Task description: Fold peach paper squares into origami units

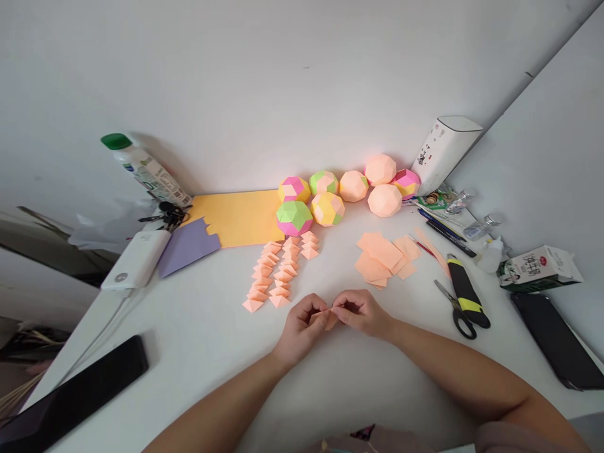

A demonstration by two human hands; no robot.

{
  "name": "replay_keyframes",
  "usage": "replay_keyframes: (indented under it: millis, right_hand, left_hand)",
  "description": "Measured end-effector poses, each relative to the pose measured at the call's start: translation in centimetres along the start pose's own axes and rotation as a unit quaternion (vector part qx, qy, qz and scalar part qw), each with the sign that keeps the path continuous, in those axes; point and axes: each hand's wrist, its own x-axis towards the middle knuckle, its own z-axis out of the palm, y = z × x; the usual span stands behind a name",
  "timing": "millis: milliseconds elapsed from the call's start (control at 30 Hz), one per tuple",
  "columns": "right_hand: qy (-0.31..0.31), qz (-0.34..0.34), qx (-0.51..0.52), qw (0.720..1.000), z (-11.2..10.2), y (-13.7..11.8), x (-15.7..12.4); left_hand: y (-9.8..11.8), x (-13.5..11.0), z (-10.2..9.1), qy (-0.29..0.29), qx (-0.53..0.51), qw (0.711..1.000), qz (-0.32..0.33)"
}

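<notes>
My left hand (302, 327) and my right hand (362, 311) meet at the middle of the white table (198, 340). Together they pinch a small peach paper piece (329, 314) between fingertips; both hands are closed on it. Just beyond them lie rows of folded peach paper units (279, 267) and a loose pile of flat peach paper squares (384, 259). Several paper polyhedron balls (330, 195), some pink, green and yellow and some plain peach, sit against the wall.
Scissors (460, 314) and a black-yellow utility knife (465, 286) lie to the right, with pens (443, 229), a milk carton (540, 267) and a dark phone (557, 340). To the left are orange paper (236, 217), purple paper (186, 245), a white power bank (136, 258), keys, a bottle (141, 167) and a black tablet (75, 393).
</notes>
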Motion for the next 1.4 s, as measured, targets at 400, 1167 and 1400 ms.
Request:
replay_keyframes:
  millis: [400,1167,1400]
  right_hand:
    - [0.042,0.037,0.089,0.994,-0.34,0.13,-0.12]
    - [0.061,0.062,0.087,0.992,-0.14,0.32,0.11]
    - [0.061,0.034,0.105,0.992,-0.16,0.86,0.14]
  left_hand:
    - [0.13,0.00,-0.15,0.027,-0.019,0.999,-0.002]
    - [-0.27,-0.04,0.10,0.088,-0.063,0.992,-0.071]
    - [-0.26,-0.05,0.03,0.076,-0.104,0.988,-0.083]
